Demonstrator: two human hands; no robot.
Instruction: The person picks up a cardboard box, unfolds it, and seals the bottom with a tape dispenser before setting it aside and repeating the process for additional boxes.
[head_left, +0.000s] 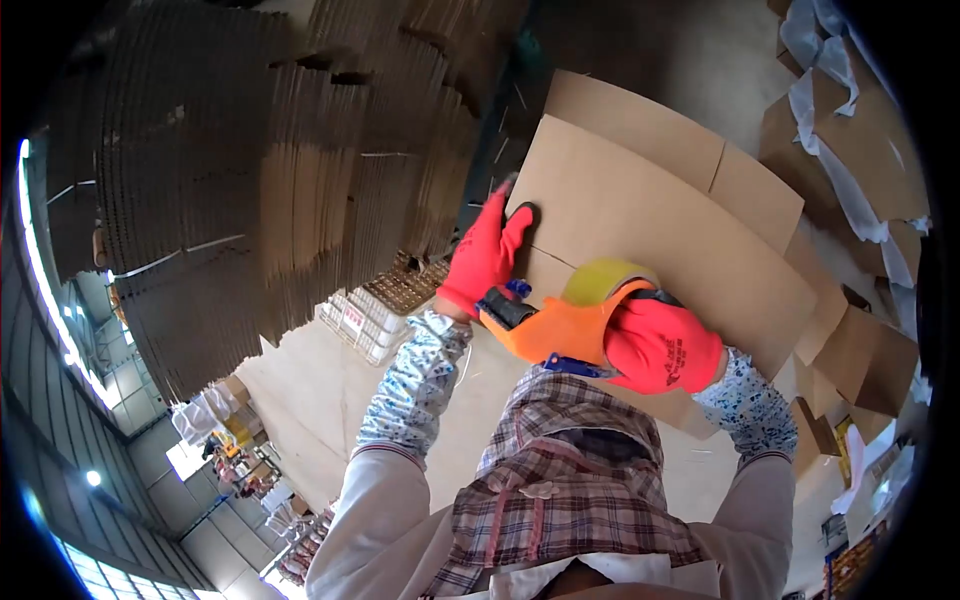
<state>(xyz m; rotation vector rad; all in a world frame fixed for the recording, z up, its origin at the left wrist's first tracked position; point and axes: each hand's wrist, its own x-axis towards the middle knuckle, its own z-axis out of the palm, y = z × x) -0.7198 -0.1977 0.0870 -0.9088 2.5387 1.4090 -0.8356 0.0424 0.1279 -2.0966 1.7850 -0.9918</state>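
A brown cardboard box [640,190] is in front of me, its flap seam running across the near face. My left hand [482,255], in a red glove with dark fingertips, grips the box's left edge, thumb on the face. My right hand [660,345], in a matching red glove, is closed around an orange tape dispenser [550,330]. A yellowish roll of tape [605,281] sits on the dispenser, close against the box's face near the seam. Part of the dispenser's handle is hidden under my fingers.
Tall stacks of flattened cardboard [200,190] rise on the left. A white plastic crate [365,325] stands on the floor beside them. Taped boxes [850,150] are piled at the right, with open cartons [860,360] below them.
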